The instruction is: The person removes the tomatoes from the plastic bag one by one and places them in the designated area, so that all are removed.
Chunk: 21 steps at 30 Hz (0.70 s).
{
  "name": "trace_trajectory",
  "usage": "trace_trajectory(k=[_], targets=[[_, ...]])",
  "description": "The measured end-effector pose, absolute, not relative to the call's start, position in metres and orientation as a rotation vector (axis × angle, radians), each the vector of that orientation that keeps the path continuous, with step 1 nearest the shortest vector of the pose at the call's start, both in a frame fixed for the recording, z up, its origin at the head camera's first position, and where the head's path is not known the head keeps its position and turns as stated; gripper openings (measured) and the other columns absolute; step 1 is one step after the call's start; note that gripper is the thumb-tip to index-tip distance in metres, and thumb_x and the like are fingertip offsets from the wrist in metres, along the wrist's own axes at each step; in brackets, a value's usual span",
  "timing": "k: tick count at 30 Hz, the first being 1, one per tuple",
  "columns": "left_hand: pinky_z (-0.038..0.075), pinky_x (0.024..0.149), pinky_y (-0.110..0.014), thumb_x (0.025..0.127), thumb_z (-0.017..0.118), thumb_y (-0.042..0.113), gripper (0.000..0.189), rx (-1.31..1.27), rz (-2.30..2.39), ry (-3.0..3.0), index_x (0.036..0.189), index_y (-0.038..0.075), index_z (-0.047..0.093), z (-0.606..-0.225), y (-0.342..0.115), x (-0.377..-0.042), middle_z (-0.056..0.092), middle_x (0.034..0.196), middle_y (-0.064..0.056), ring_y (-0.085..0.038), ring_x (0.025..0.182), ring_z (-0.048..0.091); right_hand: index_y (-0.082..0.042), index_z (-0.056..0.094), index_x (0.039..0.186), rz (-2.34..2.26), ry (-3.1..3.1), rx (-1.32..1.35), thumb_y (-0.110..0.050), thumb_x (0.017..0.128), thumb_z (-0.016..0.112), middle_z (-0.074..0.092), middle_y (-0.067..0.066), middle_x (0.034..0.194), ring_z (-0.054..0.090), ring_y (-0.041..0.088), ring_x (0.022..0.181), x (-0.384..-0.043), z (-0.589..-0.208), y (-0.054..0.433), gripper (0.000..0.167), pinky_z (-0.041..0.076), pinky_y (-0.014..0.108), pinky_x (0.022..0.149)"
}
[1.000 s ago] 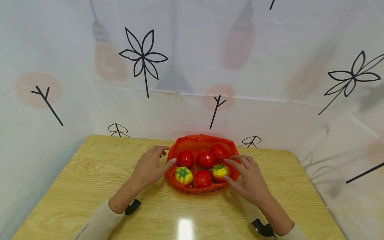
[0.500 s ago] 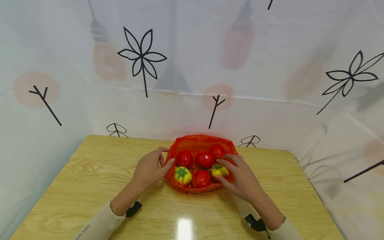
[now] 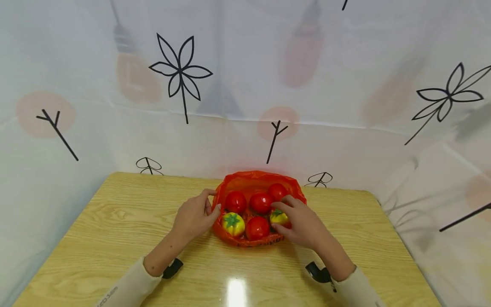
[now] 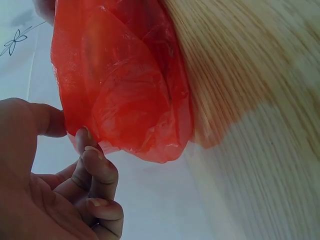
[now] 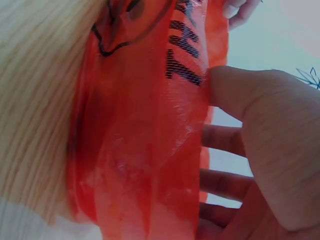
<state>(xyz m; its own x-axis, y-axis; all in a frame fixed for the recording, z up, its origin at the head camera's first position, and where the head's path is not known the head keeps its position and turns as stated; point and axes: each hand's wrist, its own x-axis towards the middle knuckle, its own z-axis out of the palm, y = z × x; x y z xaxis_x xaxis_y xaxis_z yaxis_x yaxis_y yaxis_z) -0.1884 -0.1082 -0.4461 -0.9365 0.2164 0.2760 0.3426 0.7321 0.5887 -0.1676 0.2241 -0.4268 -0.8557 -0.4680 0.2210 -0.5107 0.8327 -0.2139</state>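
We have a red plastic bag [image 3: 245, 182] standing open-mouthed on the wooden table [image 3: 115, 238], close to its far edge and about midway between the two far corners. Inside it we see four red tomatoes [image 3: 257, 229], three toward the table's far edge and one toward its near edge. On either side of that last one sit the left yellow tomato [image 3: 233, 227], in plain sight, and the right yellow tomato [image 3: 278, 218], partly covered; both have green leafy tops.

Covering it is the right hand [image 3: 302, 222], which reaches in over the rim from the table's right-edge side. Its thumb and fingers are narrowly parted about that tomato, but we cannot tell whether they grip it. Toward the table's left edge, the left hand [image 3: 192, 216] pinches the bag's rim between thumb and curled fingers.

Black lettering [image 5: 184, 65] marks the bag's wall. Beyond the table's far edge we see a pale cloth [image 3: 230, 145] with printed plants.
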Motion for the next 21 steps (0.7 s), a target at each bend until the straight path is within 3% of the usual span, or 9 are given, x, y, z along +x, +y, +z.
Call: trace_trajectory(k=[9, 21], targets=[[0.041, 0.052, -0.026, 0.097, 0.071, 0.027, 0.04, -0.437, -0.961, -2.749, 0.132, 0.01, 0.065, -0.4455, -0.1069, -0.1887, 0.054, 0.069, 0.011, -0.009, 0.054, 0.047, -0.015, 0.071, 0.124, 0.397, -2.971, 0.783, -0.029, 0.087, 0.087, 0.063, 0.004, 0.114, 0.058, 0.018, 0.091, -0.1721, -0.4217, 0.2182, 0.043, 0.057, 0.038, 0.081], [0.042, 0.052, -0.027, 0.097, 0.074, 0.033, 0.043, -0.419, -0.951, -2.79, 0.133, 0.01, 0.065, -0.4439, -0.1058, -0.187, 0.055, 0.068, 0.01, -0.011, 0.056, 0.048, -0.013, 0.069, 0.121, 0.39, -3.042, 0.776, -0.025, 0.085, 0.087, 0.06, 0.002, 0.108, 0.055, 0.016, 0.086, -0.1744, -0.4241, 0.218, 0.042, 0.054, 0.034, 0.076]])
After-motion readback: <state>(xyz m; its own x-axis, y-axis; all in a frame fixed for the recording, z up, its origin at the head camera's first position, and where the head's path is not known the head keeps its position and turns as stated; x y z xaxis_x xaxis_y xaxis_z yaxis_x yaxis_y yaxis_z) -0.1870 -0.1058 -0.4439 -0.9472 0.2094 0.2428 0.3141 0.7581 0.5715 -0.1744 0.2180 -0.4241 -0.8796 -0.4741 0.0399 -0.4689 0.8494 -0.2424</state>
